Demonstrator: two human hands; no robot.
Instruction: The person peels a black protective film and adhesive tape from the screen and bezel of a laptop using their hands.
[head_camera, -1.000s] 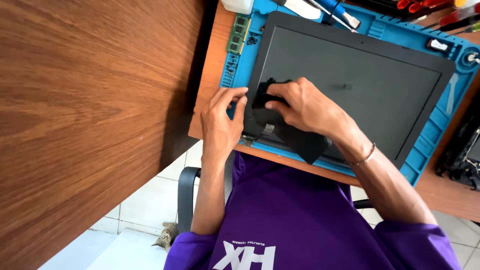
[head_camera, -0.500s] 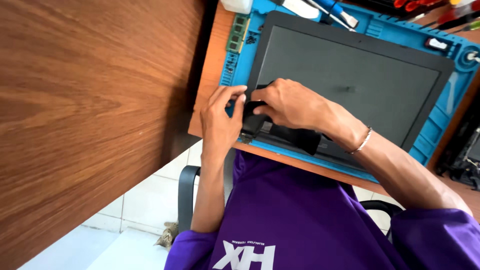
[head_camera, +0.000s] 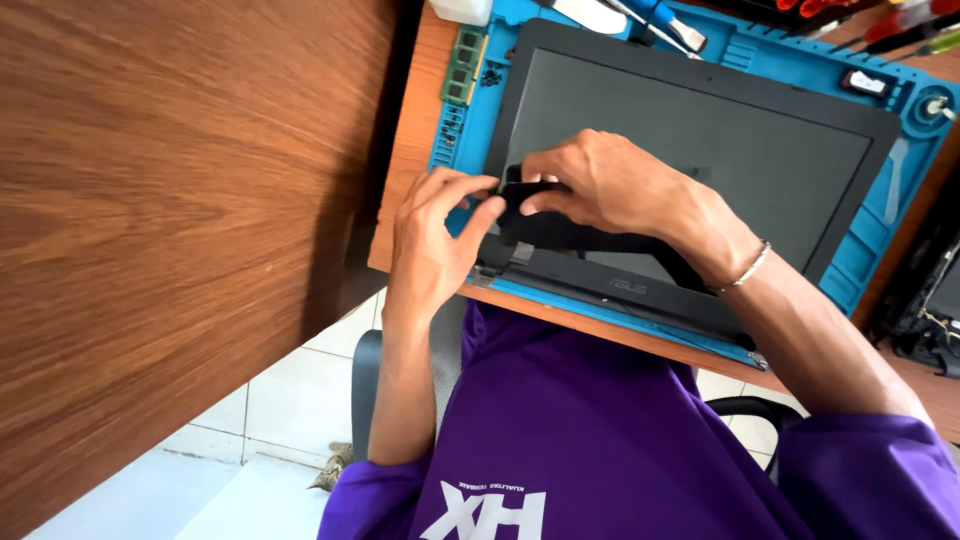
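A dark laptop screen panel lies flat on a blue work mat on a wooden desk. My left hand and my right hand meet at the panel's near left corner. Both pinch a black flat strip that lies along the panel's lower bezel. My right wrist carries a thin bracelet. The strip's right part is hidden under my right forearm.
A green memory module lies on the mat's left edge. Screwdrivers and a white object sit at the far side. A large wooden panel fills the left. Dark equipment stands at the right. Below are a chair and tiled floor.
My right hand has slid left and up along the bezel, and the black piece it covered now shows as a thinner strip pinched between both hands. My left hand stays at the corner.
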